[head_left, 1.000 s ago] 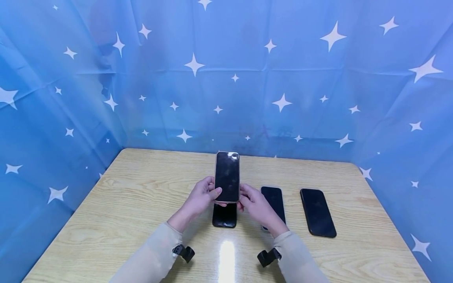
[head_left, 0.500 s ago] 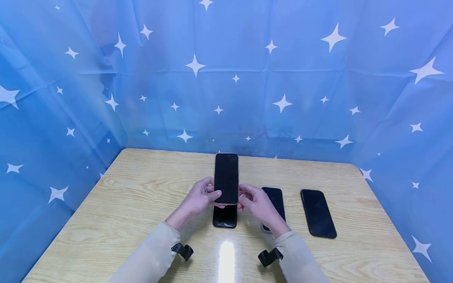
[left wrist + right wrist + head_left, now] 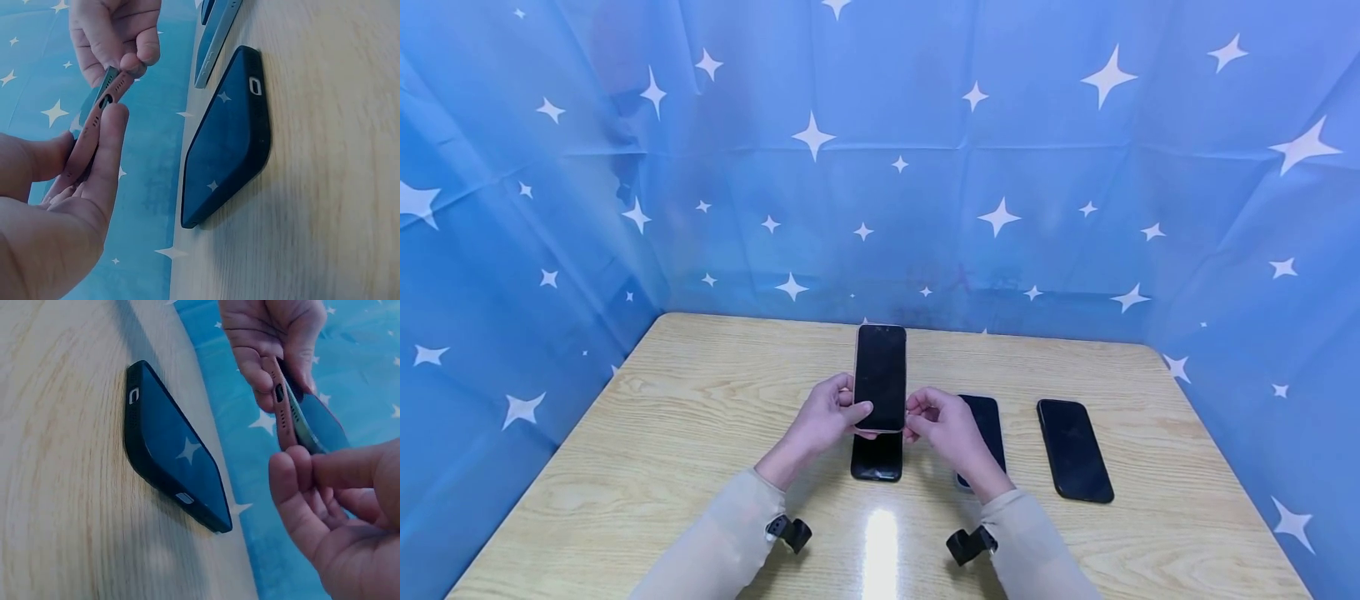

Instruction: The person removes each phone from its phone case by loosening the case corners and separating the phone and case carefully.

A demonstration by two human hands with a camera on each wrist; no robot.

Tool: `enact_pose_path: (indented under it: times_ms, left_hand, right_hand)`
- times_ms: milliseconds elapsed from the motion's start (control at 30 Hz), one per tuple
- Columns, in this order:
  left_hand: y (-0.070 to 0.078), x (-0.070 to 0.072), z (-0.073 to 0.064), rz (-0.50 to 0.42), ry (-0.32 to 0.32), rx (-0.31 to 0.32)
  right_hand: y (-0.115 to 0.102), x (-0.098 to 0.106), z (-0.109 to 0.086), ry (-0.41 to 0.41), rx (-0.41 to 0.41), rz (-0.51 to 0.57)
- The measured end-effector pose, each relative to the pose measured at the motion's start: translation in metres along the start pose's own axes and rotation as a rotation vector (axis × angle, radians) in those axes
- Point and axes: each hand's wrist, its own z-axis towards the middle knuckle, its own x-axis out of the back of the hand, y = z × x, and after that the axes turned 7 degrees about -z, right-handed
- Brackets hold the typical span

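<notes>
Above the table, my left hand (image 3: pixel 820 418) holds a smartphone (image 3: pixel 880 377) upright, thumb over the lower left of its dark screen and fingers behind. A pink phone case (image 3: pixel 87 145) wraps its bottom edge. My right hand (image 3: pixel 949 429) pinches the case at the lower right corner. There the phone's greenish edge (image 3: pixel 301 425) stands partly out of the case, with a narrow gap between them in the right wrist view. Below the held phone lies a black-cased phone (image 3: pixel 877 462), screen up, its upper part hidden in the head view.
Right of the hands lies a phone with a pale edge (image 3: pixel 987 425), partly covered by my right hand and wrist. Farther right is another black phone (image 3: pixel 1075 452). A starred blue curtain (image 3: pixel 880 192) hangs behind the wooden table (image 3: pixel 700 375).
The phone tilts slightly, and the glare at its screen's top is gone. My right fingers curl a little more at the corner. The phones on the table stay put.
</notes>
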Motion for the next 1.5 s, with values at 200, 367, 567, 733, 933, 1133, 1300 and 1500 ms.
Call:
enact_pose_path:
  times_ms: [200, 367, 567, 733, 933, 1133, 1300, 1500]
  left_hand:
    - [0.0, -0.002, -0.001, 0.027, 0.028, -0.032]
    - [0.0, -0.005, -0.001, 0.023, 0.024, -0.059]
    - [0.0, -0.007, -0.003, 0.014, 0.014, -0.062]
    - [-0.002, -0.006, -0.003, 0.028, 0.005, -0.052]
    - [-0.003, -0.006, -0.003, 0.01, 0.032, -0.032]
    - [-0.003, -0.005, -0.003, 0.0, 0.043, -0.026]
    - [-0.002, -0.004, -0.004, -0.006, 0.048, -0.028]
    - [-0.001, -0.002, -0.003, -0.025, 0.023, -0.017]
  right_hand:
    - [-0.006, 0.0, 0.0, -0.022, -0.036, -0.049]
    - [-0.012, -0.001, -0.001, -0.013, -0.073, -0.121]
    - [-0.014, -0.004, -0.002, 0.015, -0.089, -0.191]
    - [-0.011, -0.003, -0.002, -0.018, -0.097, -0.139]
    - [-0.006, 0.004, -0.002, -0.116, -0.104, -0.008]
    - [-0.003, 0.008, 0.0, -0.179, -0.096, -0.001]
    - [-0.004, 0.009, -0.001, -0.204, -0.043, -0.058]
    - [-0.004, 0.01, 0.0, -0.202, -0.046, -0.019]
